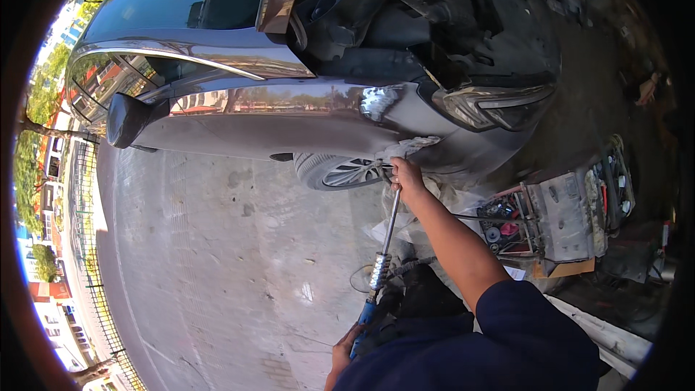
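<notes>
A long puller rod with a coiled, spring-like section (379, 271) and a blue handle (363, 315) slants up to a dark grey car (239, 130). My left hand (343, 351) is closed round the blue handle, low in the view. Higher up, my right hand (407, 177) grips the upper end of the rod, close to the front wheel arch. Just above that hand is a rough, dull grey patch (407, 147) on the fender. The front wheel (340, 171) shows beside it. My right fingers hide the rod's tip, so I cannot tell how it meets the panel.
An open crate of tools and parts (504, 223) stands on the right, beside a worn grey panel (566, 213). Crumpled plastic sheeting (427, 210) lies below the fender. The car's headlight (496, 107) and side mirror (127, 119) stick out. Grey paving (232, 261) spreads leftward to a fence (88, 210).
</notes>
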A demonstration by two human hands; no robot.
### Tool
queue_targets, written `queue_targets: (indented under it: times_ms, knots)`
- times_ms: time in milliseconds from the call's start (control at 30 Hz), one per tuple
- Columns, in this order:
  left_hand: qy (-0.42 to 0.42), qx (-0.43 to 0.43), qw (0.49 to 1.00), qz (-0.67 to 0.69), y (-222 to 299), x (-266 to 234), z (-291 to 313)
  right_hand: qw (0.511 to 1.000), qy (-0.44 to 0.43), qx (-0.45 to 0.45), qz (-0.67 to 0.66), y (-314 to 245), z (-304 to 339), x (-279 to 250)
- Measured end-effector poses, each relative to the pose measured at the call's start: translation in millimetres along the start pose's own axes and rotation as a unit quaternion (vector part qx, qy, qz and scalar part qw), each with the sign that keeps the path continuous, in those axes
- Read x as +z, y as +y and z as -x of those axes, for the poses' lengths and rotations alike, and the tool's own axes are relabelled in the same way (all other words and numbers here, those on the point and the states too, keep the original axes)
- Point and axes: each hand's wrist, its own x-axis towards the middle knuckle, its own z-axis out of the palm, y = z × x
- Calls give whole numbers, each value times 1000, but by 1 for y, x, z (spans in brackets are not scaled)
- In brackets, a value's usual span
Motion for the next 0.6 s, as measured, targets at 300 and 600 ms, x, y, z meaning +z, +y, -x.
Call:
queue_targets:
  times_ms: [300,600]
  knots:
    - [30,-31,999,34,-1,14,3,930,-296,124,-177,1,-26,-35]
    - [-7,-109,991,78,23,-4,1,996,59,-25,60,11,-12,6]
